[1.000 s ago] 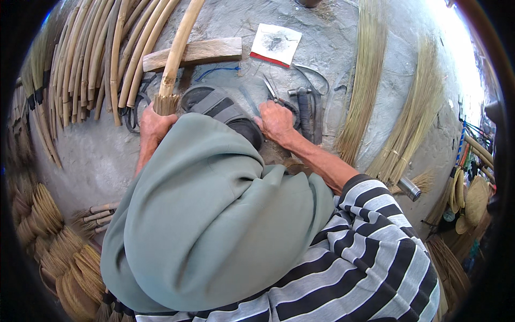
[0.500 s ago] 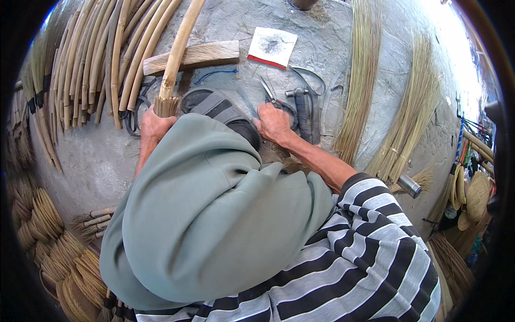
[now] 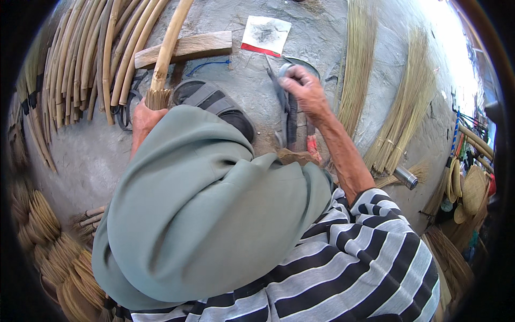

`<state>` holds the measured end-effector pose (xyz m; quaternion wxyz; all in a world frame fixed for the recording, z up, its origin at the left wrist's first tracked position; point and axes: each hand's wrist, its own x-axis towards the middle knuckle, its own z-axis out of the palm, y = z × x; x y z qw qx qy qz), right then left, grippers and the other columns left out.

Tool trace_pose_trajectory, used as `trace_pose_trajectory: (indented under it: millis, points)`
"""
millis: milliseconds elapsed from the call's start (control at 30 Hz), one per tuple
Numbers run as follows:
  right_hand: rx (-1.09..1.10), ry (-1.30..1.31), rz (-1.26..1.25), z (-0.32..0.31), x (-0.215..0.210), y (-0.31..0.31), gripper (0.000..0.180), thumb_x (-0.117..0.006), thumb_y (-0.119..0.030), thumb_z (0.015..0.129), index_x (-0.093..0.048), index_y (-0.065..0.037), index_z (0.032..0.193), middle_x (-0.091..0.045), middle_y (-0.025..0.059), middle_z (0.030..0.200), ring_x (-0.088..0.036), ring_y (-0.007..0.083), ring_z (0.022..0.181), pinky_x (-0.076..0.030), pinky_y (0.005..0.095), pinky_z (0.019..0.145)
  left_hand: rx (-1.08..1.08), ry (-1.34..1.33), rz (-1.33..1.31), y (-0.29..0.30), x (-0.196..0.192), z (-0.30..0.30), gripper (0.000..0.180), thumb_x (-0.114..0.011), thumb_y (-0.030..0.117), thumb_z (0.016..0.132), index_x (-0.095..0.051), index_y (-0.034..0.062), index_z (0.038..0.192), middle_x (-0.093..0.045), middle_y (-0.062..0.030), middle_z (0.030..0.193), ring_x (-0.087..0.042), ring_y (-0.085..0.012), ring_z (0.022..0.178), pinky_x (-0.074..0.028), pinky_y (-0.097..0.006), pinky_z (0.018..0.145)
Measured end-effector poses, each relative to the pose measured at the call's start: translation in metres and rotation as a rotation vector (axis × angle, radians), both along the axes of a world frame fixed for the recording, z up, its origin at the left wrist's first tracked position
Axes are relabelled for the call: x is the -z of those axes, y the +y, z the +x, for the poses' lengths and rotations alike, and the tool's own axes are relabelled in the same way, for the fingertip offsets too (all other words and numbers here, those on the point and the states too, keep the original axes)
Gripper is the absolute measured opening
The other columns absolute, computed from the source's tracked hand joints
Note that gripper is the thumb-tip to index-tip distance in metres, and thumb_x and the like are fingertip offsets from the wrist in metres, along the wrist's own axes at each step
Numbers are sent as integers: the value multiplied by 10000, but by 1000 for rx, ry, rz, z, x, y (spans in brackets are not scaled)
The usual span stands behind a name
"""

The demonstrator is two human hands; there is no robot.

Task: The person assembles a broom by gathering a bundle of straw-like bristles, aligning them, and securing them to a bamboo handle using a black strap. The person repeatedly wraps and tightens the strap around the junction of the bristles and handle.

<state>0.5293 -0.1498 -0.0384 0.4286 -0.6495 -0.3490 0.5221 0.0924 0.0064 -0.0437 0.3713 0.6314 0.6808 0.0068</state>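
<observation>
My left hand (image 3: 146, 119) is wrapped round a bundle of cut broom sticks (image 3: 159, 99), with a bamboo handle (image 3: 170, 45) standing in its end. Out to the right, my right hand (image 3: 307, 92) is raised, its fingers closed in a pinch. A pale grey strip (image 3: 285, 70) shows at those fingertips; its full length is hard to follow. Below the hand lie dark tools and strips (image 3: 291, 123), partly covered, and I cannot separate them all. Between my hands is a sandalled foot (image 3: 212, 104). The lower bundle is hidden by my grey-green hood.
A wooden block (image 3: 188, 48) lies behind the handle, near a blue cord (image 3: 206, 65). Bamboo poles (image 3: 80, 59) lean at the left. Long broom-stick bundles (image 3: 358, 64) lie at the right, with a metal cylinder (image 3: 405, 177) below. A white-and-red packet (image 3: 266, 35) lies at the back.
My right hand has risen from beside the scissors, moving away and right, with the grey strip at its fingers. My left hand keeps hold of the bundle. The whole view has shifted slightly.
</observation>
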Motion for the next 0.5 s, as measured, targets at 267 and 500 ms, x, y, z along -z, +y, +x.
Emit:
trace_pose_trajectory:
  millis: [267, 500]
  points:
    - [355, 583, 344, 50, -84, 32, 91, -663, -141, 1158, -649, -53, 1178, -772, 113, 1006, -661, 104, 707, -565, 250, 654, -4, 58, 17, -6, 0, 10, 630, -968, 338, 792, -764, 65, 1321, -839, -180, 1054, -814, -341, 1014, -620, -470, 913]
    - [11, -550, 50, 53, -18, 13, 177, -736, -145, 1074, -676, -23, 1187, -734, 105, 946, -692, 244, 790, -585, 435, 756, -3, 83, 33, -4, -1, 4, 630, -964, 334, 788, -763, 63, 1321, -839, -182, 1058, -813, -344, 1015, -620, -472, 915]
